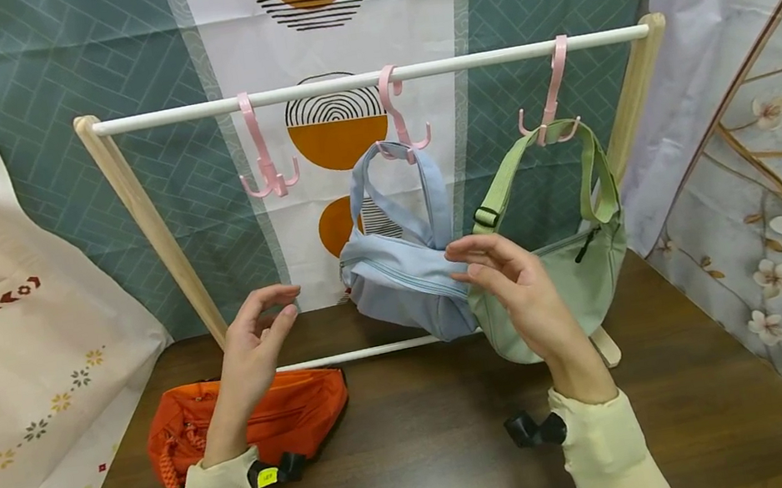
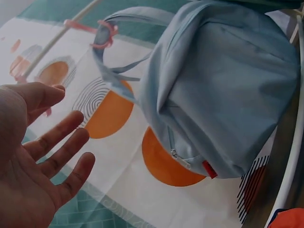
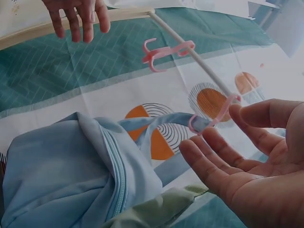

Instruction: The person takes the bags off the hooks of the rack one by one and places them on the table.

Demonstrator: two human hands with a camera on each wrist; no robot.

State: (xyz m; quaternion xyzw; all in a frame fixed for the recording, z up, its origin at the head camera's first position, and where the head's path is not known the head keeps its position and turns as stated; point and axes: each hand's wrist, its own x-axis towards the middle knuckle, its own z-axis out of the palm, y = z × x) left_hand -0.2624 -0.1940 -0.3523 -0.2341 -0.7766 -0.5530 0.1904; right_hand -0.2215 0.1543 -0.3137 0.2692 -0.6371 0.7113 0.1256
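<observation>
A light blue bag (image 1: pixel 407 275) hangs by its strap from the middle pink hook (image 1: pixel 400 112). Beside it, a green shoulder bag (image 1: pixel 579 283) hangs from the right pink hook (image 1: pixel 554 93). My right hand (image 1: pixel 518 284) is raised in front of where the two bags meet, fingers relaxed and gripping nothing; in the head view I cannot tell whether it touches them. Left of the blue bag, my left hand (image 1: pixel 255 349) is held up with nothing in it, fingers loosely bent. An orange-red bag (image 1: pixel 295 414) lies on the table behind and below my left forearm.
The rack has a white top bar (image 1: pixel 337 84), wooden side legs (image 1: pixel 148 221) and a white lower bar (image 1: pixel 369 352). A left pink hook (image 1: pixel 265 153) holds no bag. Patterned cloths hang behind and at both sides of the brown table (image 1: pixel 423 458).
</observation>
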